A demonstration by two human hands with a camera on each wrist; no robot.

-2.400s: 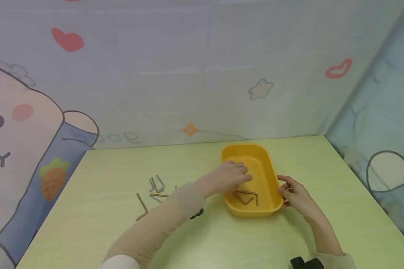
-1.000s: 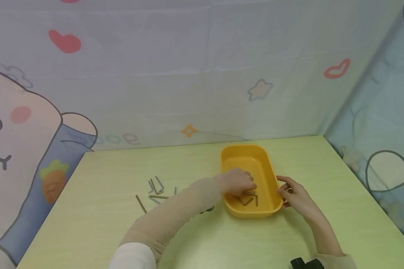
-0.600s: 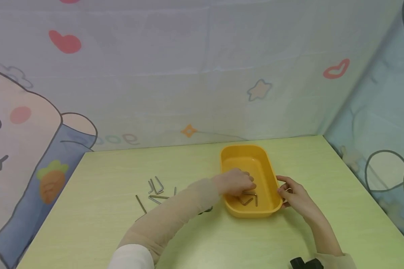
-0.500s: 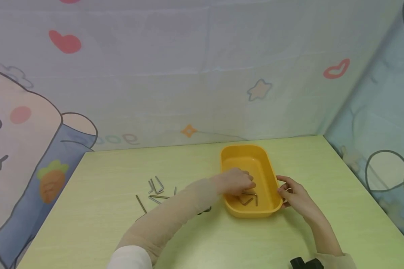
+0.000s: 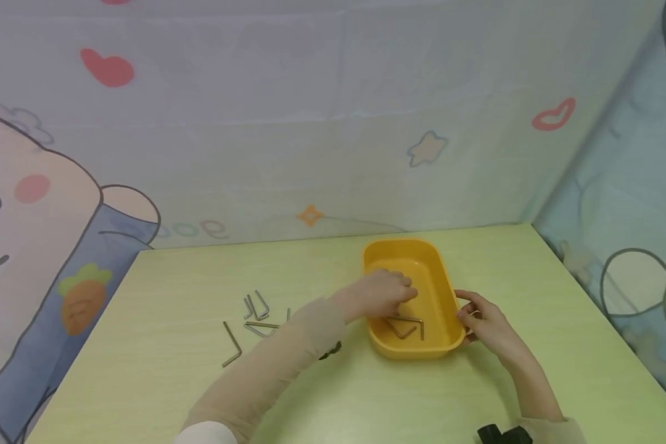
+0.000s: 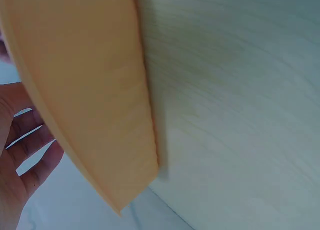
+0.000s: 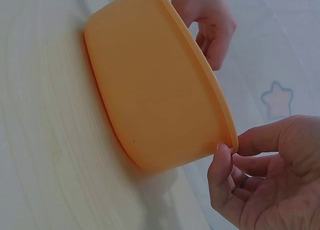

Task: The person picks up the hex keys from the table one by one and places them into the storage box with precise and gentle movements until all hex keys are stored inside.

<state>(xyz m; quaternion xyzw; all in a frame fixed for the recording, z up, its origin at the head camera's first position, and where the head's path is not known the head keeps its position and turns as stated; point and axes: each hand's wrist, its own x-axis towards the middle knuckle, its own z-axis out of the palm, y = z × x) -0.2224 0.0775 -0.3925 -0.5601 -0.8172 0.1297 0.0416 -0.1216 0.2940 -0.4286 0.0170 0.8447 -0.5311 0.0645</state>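
My left hand (image 5: 378,292) is over the left side of a yellow plastic bin (image 5: 435,290), palm down, fingers bent toward its inside. In the left wrist view its fingers (image 6: 32,140) are spaced apart, tips hidden behind the bin's wall; I cannot tell whether they hold anything. Two L-shaped hex keys (image 5: 407,325) lie inside, near the front end, just below that hand. My right hand (image 5: 485,317) pinches the bin's right rim, thumb and fingers on either side of it, as the right wrist view shows.
Several more hex keys (image 5: 261,327) lie loosely grouped on the pale green table (image 5: 411,401), left of the bin. A single hex key (image 5: 233,345) is nearer the front. A printed cloth (image 5: 333,123) hangs behind the table.
My left hand dipped lower and rightward into the bin, then rose back up and left, uncovering more of the hex keys there. The right hand and the bin stay in place.
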